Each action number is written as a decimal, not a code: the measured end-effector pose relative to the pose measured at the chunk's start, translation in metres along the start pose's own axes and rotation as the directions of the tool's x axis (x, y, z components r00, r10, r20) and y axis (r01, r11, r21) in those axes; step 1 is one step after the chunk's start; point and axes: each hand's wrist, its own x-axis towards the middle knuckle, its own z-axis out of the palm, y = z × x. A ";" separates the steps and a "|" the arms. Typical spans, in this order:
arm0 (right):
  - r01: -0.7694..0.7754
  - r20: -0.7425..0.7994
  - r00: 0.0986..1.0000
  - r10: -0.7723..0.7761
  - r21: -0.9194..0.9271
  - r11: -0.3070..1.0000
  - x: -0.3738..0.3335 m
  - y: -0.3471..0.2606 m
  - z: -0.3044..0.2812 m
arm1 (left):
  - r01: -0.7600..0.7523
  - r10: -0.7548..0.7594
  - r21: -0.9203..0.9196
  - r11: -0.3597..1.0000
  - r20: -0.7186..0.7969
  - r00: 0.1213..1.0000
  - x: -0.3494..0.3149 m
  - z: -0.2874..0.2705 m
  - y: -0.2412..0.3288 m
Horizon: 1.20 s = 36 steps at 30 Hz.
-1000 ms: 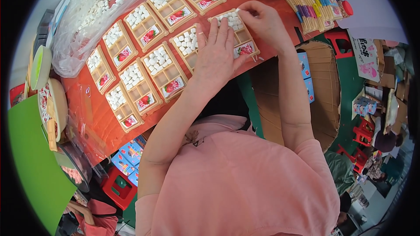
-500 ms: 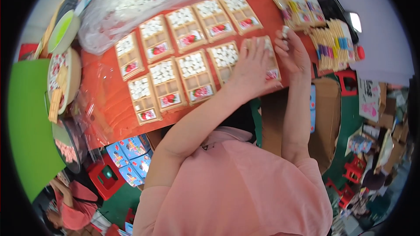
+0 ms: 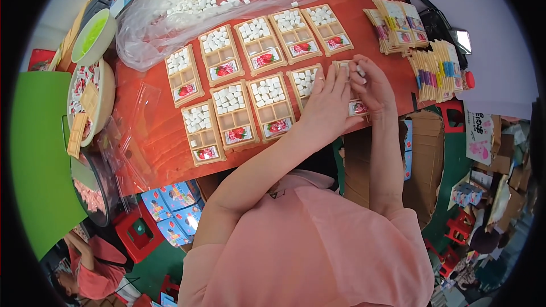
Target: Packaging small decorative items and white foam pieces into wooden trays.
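Two rows of beige compartment trays (image 3: 237, 120) lie before me. Small white cubes (image 3: 230, 98), like mini marshmallows, fill the far compartment of most trays, and strawberry-printed packets (image 3: 238, 135) lie in their near ends. My left hand (image 3: 327, 102) is spread, palm down, over the near row's right end, covering much of the last tray (image 3: 343, 63) and part of its neighbour. Close beside it, my right hand (image 3: 372, 86) has its fingers curled over that last tray, pinching a small white cube (image 3: 360, 71). What else its fingers hold is hidden.
Loose white cubes lie on a clear plastic sheet (image 3: 136, 37) at the back. Bundled packs (image 3: 435, 71) stand at the right by a black bag (image 3: 435, 20). At the left are a green-lined bowl (image 3: 94, 37) and a basin of packets (image 3: 105, 94). A cardboard box (image 3: 426, 159) stands below the table edge.
My right hand has come left and nearer, in beside my left hand over the last tray. My left hand stays spread there. The whole view has shifted slightly.
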 end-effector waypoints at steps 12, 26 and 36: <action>0.040 -0.024 0.999 -0.047 -0.234 0.971 0.017 -0.006 0.044 | 0.089 -0.095 -0.038 0.995 -0.195 0.976 -0.108 -0.071 -0.028; 0.253 0.207 0.955 -0.214 -0.942 0.220 0.112 0.028 0.092 | 0.140 -0.025 0.255 0.957 -0.409 0.912 -0.194 -0.023 -0.046; 0.174 0.132 0.983 -0.129 -0.895 0.410 0.112 0.025 0.095 | 0.163 -0.021 0.318 0.934 -0.407 0.913 -0.192 -0.021 -0.046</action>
